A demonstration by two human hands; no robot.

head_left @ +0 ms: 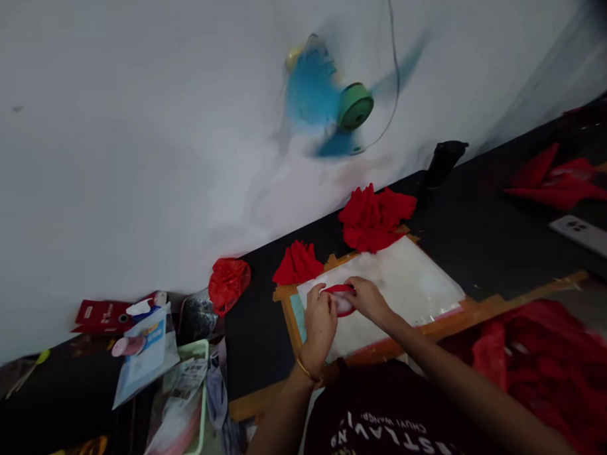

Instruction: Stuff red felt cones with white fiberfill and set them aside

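While red cloth bundles [375, 219] crowd the far edge of our white sheet [408, 287], we grip a red-rimmed piece [339, 289] over its left part.
Our left hand [321, 321] and right hand [368, 299] have fingers clamped on opposite sides — pale middle facing up, long axis unclear behind them. Our shirt [384, 394] reads "CHUYI WANGPI".

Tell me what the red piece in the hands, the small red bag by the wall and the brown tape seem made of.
Red piece: probably cloth, matte, judging by its dull edge; blur leaves this open. Red bag: probably thin plastic, glossy, with crinkled highlights. Tape: likely plastic film, faintly shiny, in flat strips.
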